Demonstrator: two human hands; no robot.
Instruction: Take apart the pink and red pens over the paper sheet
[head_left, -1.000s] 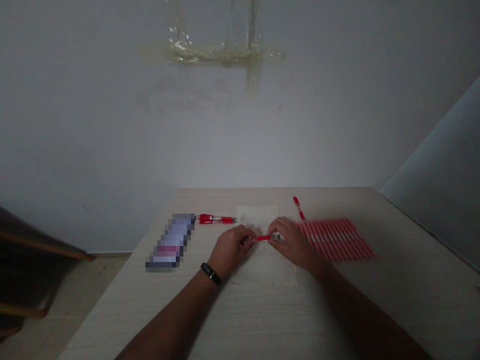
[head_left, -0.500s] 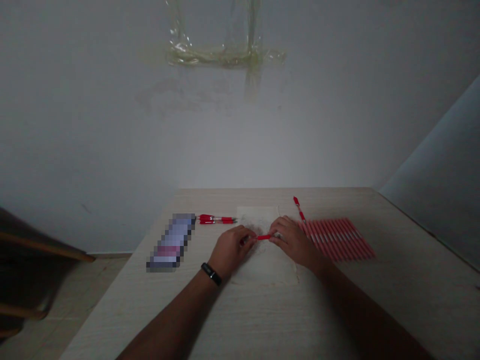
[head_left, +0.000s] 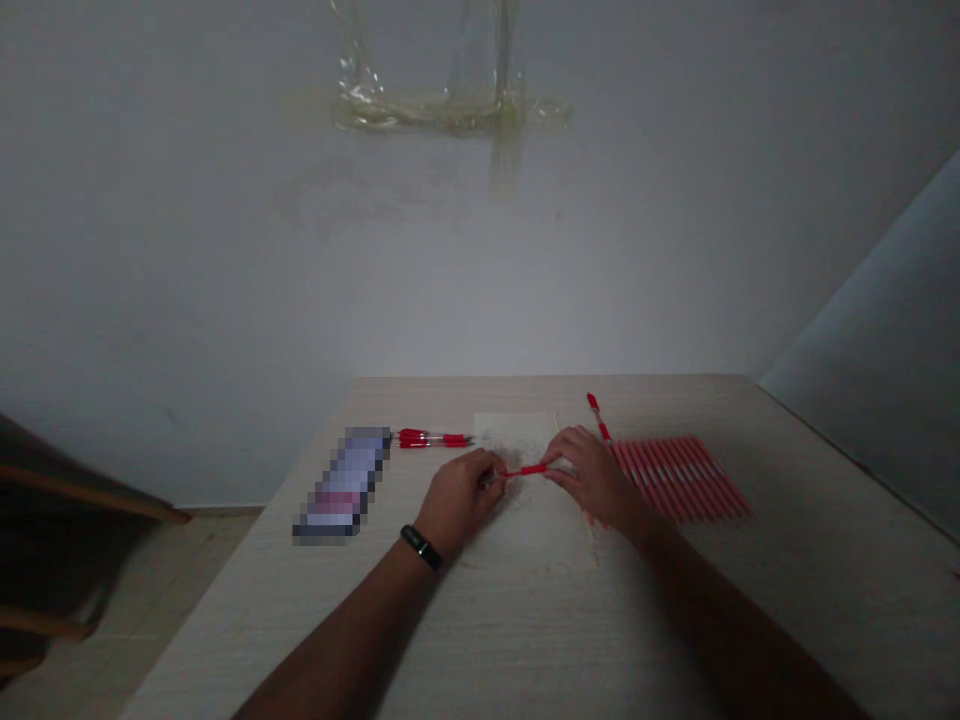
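Note:
A red pen [head_left: 533,469] spans the space between my hands, over a pale sheet [head_left: 536,535]. My left hand [head_left: 465,495] is closed, its fingertips pinching the pen's left end. Closed at the other end, my right hand [head_left: 589,470] grips the thicker red part with thumb and fingers. A thinner red length shows between that part and my left fingertips. My fingers cover both ends of the pen. Close to my right hand lies a row of several red pens [head_left: 679,478], side by side and slanted.
Past the row's far left corner lies a single red pen [head_left: 598,415]. A few more red pens [head_left: 433,439] lie beyond my left hand. A pixelated phone-like object [head_left: 345,483] rests at the left of the wooden table [head_left: 517,640]. The wall [head_left: 525,290] stands behind.
My right hand has shifted slightly right and away from my left hand. More of the thin red length now shows between them. My left hand has barely moved.

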